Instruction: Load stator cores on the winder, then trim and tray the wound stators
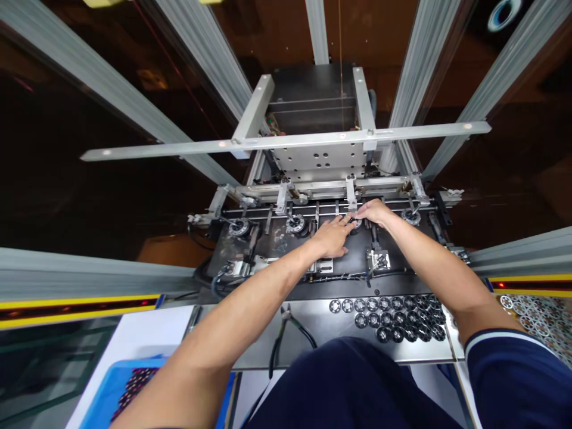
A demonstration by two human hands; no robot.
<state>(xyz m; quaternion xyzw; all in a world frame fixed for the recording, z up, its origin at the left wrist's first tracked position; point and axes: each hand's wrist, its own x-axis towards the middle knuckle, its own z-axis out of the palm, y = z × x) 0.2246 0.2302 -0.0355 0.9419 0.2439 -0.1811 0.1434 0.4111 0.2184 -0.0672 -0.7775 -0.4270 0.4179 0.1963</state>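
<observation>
Both my arms reach into a machine with a black bed [402,271]. My left hand [333,236] lies palm down with its fingers stretched toward a small round wound part [356,223] on the fixture rail. My right hand [374,211] is curled over the same spot, its fingertips pinched at that part. Similar round parts sit in fixtures at the left [239,227], the centre [295,224] and the right [410,216].
Several black round parts [393,319] lie in rows on the steel shelf [322,328] in front of me. Black-handled pliers [286,325] rest there too. A blue bin [105,393] with dark parts stands lower left. A white tray [543,316] of parts is at the right. An aluminium crossbar [286,142] spans overhead.
</observation>
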